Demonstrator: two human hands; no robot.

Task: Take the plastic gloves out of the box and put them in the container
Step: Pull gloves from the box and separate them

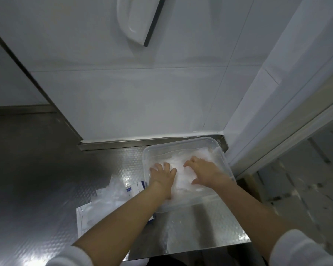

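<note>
— Pressing down with both hands?
— Yes. My left hand (162,176) and right hand (207,173) are inside the container (181,145), fingers spread and nearly straight, flat on the gloves (181,170). Neither grips anything.
— Where's the pile?
— Inside the container, under and between my palms.
— And the box (136,186)?
— Just left of the container, on the counter (46,169), partly behind my left forearm, loose plastic (112,196) beside it.

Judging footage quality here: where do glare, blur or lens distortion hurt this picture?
Head view: the gloves wash into a featureless white patch in the container; glare streaks the steel counter near its front edge; wide-angle distortion bows the wall.
</note>
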